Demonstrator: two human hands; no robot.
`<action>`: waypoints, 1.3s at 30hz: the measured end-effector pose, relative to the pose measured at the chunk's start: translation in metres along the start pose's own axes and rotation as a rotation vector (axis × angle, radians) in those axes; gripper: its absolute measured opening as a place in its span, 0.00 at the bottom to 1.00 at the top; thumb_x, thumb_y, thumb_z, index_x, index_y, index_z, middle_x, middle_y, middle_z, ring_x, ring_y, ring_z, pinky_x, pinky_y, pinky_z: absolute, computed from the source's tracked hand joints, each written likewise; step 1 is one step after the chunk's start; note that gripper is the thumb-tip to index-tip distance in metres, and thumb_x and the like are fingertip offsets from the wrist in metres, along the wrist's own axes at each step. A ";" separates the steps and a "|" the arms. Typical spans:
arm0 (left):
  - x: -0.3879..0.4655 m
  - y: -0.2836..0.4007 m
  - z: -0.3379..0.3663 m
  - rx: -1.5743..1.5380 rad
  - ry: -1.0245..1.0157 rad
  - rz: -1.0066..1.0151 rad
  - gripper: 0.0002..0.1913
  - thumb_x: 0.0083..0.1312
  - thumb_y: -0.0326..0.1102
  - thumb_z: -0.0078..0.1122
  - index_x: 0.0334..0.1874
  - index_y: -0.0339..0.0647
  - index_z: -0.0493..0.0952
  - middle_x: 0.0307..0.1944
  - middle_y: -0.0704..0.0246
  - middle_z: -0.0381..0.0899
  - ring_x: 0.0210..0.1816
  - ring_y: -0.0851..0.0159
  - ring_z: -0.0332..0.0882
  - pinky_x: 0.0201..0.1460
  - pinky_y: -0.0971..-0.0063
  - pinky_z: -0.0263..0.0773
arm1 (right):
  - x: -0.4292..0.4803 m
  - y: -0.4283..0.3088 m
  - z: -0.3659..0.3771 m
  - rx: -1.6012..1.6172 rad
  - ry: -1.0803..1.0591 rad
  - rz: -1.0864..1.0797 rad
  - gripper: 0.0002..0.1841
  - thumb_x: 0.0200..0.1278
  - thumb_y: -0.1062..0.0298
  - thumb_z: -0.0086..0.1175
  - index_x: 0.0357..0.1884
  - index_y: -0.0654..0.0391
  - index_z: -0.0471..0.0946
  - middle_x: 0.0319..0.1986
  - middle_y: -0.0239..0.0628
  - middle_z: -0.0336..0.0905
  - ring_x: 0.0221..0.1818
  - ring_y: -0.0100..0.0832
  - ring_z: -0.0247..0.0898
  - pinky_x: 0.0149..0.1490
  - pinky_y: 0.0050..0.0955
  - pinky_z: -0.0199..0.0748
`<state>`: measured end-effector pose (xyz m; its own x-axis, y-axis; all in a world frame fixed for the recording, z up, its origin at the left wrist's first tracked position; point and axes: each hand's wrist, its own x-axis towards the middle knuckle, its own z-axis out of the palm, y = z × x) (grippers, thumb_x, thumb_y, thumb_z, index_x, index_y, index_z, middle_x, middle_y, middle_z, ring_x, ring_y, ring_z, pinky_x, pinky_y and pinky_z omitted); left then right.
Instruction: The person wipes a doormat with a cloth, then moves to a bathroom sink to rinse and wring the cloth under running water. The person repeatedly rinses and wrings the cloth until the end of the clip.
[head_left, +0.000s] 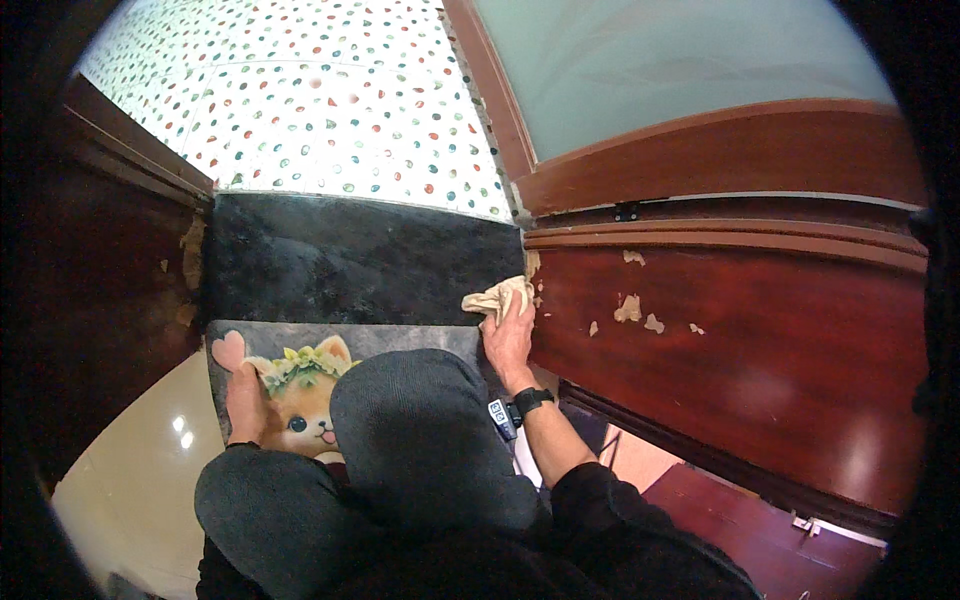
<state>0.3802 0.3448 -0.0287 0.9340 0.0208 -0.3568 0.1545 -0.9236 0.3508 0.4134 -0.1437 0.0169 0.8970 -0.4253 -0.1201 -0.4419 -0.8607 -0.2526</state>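
Observation:
My right hand (511, 337) grips a crumpled cream cloth (497, 298). The cloth touches the right end of the black threshold slab (360, 255), close against the door frame. On the left, my left hand (246, 405) rests on a grey floor mat (420, 337) printed with a cartoon dog and a pink heart. The fingers of that hand do not show apart from one another, so how far they are spread is unclear. My knees (412, 420) cover much of the mat's lower right part.
A dark red wooden panel (735, 322) with chipped patches rises on the right, below a frosted glass pane (675, 67). Another dark wooden panel (112, 285) stands left. White tiles with coloured pebble spots (337, 112) lie beyond the threshold; glossy beige floor (142, 487) shows lower left.

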 end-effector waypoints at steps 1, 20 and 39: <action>0.000 -0.001 0.001 0.020 0.019 0.013 0.17 0.57 0.22 0.64 0.46 0.40 0.70 0.44 0.51 0.79 0.47 0.38 0.77 0.48 0.48 0.74 | -0.002 -0.002 0.004 -0.009 0.031 0.028 0.38 0.65 0.65 0.59 0.75 0.61 0.57 0.68 0.72 0.53 0.67 0.71 0.59 0.70 0.56 0.65; 0.003 -0.011 0.007 -0.193 -0.062 -0.026 0.11 0.71 0.40 0.51 0.43 0.38 0.72 0.47 0.49 0.79 0.50 0.41 0.76 0.52 0.52 0.71 | 0.038 -0.116 0.023 0.383 0.004 -0.131 0.34 0.53 0.76 0.63 0.66 0.55 0.70 0.54 0.53 0.73 0.59 0.56 0.70 0.62 0.50 0.71; 0.004 -0.006 0.009 0.092 -0.059 0.001 0.23 0.49 0.24 0.72 0.45 0.39 0.69 0.43 0.49 0.77 0.45 0.38 0.78 0.46 0.47 0.74 | -0.004 -0.023 0.007 -0.015 -0.078 0.249 0.44 0.55 0.64 0.68 0.74 0.49 0.59 0.56 0.61 0.67 0.59 0.63 0.66 0.61 0.54 0.72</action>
<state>0.3804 0.3469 -0.0403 0.9133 0.0000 -0.4074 0.1210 -0.9548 0.2713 0.4201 -0.1204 0.0165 0.7581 -0.6023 -0.2502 -0.6486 -0.7365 -0.1923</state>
